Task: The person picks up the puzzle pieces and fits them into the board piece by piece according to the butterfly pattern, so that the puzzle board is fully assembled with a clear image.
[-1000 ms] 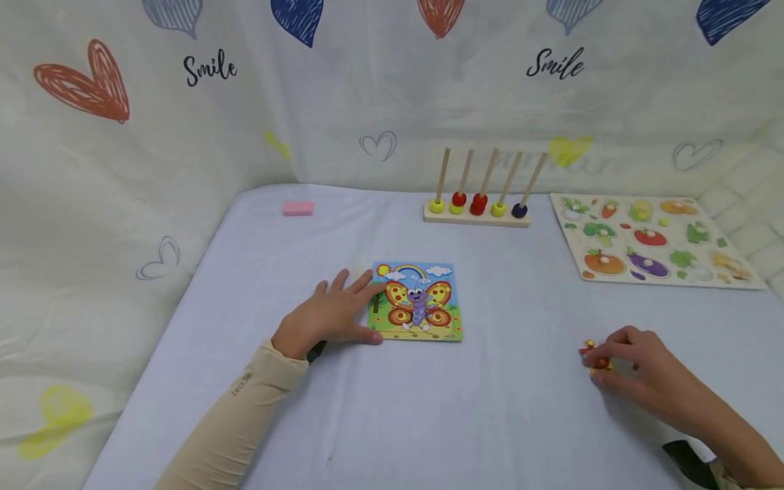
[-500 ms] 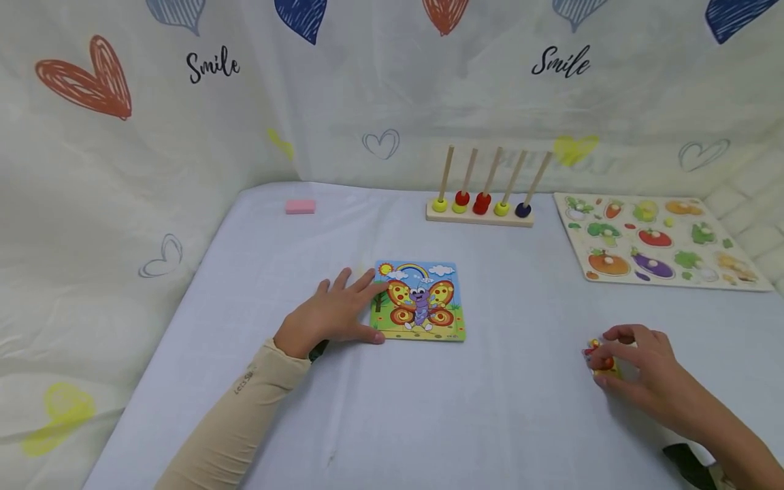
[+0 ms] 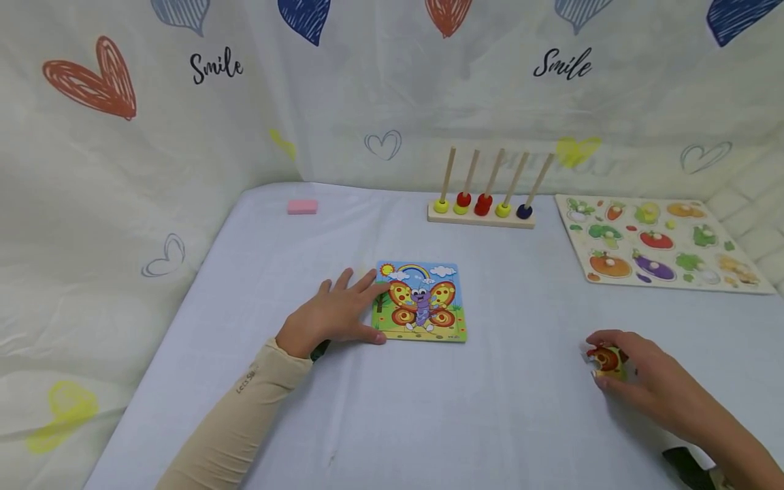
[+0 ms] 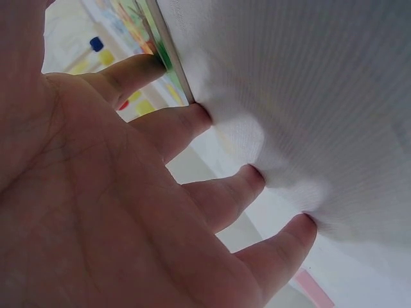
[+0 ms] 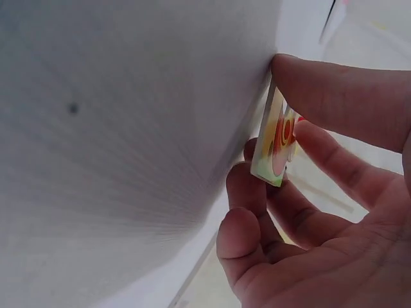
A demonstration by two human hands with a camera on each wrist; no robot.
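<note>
A square butterfly jigsaw puzzle [image 3: 422,309] lies flat in the middle of the white table in the head view. My left hand [image 3: 333,314] spreads its fingers at the puzzle's left side, thumb at the lower corner and index finger over the edge. The left wrist view has the other fingertips [image 4: 286,247] pressing on the cloth. Farther right, my right hand [image 3: 652,381] holds a small puzzle piece [image 3: 608,361] with a red-orange swirl between thumb and fingers, low over the table. From the right wrist, the piece [image 5: 276,138] appears tilted, its thin edge along the cloth.
A wooden peg abacus [image 3: 480,216] with yellow, red and dark blue beads stands at the back. A vegetable puzzle board [image 3: 664,241] lies at the back right. At the back left is a pink block [image 3: 303,207]. A printed curtain [image 3: 331,102] hangs behind the table [image 3: 429,415].
My right index finger has moved off the piece's face to its far side, so more of the swirl shows. The left hand stays on the puzzle. The head view has shifted slightly.
</note>
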